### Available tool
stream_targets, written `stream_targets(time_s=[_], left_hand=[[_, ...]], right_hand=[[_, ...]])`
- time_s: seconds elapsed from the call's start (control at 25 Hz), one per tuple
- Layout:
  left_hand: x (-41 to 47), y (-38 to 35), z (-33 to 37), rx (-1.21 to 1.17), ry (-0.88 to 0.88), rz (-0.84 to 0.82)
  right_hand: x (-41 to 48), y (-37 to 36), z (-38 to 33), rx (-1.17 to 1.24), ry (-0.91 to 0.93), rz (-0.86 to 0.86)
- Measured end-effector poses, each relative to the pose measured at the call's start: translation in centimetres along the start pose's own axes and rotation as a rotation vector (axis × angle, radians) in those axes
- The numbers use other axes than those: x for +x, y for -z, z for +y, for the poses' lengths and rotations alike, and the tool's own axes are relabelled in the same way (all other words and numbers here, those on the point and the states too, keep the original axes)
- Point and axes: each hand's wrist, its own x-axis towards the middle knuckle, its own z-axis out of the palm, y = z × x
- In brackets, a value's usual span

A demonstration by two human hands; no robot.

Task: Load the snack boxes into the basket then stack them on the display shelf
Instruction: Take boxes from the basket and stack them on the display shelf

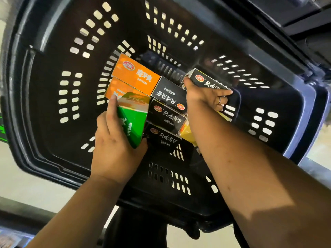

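One basket (pixel 47 133); four black boxes (pixel 169 92); two orange boxes (pixel 136 73); one green box (pixel 132 122); one yellow box (pixel 187 131), partly hidden

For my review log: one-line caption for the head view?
Left hand grips a green box, right hand a black box, over snack boxes in a black basket.

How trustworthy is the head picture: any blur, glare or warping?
Head view: wide-angle warp bows the basket rim; black boxes read sharp centrally; corners smear; backlight glows through wall slots; the green box in the left hand looks blurred.
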Motion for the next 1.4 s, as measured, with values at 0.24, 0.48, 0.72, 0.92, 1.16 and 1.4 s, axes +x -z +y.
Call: stream_targets(time_s=[0.24, 0.48, 0.72, 0.92, 1.16, 1.4], left_hand=[[-0.1, 0.7, 0.5, -0.012, 0.038, -0.044], [0.5, 2.9, 2.0, -0.06, 0.208, -0.105], [2.0, 5.2, 2.6, 0.053, 0.083, -0.186], [1.7, 4.6, 3.1, 0.146, 0.006, -0.286], [1.0, 2.8, 2.4, 0.345, 0.073, -0.449], [0.9, 3.0, 3.0, 0.249, 0.089, -0.469]], right_hand=[[-1.0, 1.3, 0.7, 0.068, 0.004, 0.039], [-5.7, 6.1, 3.1, 0.081, 0.073, 0.054], [-11.1, 9.6, 8.4, 0.006, 0.366, 0.055], [-11.6, 9.5, 11.5, -0.215, 0.466, -0.049], [-9.0, 11.4, 14.7, -0.564, 0.822, -0.195], [-6.7, 14.0, 13.5, -0.41, 0.952, -0.249]])
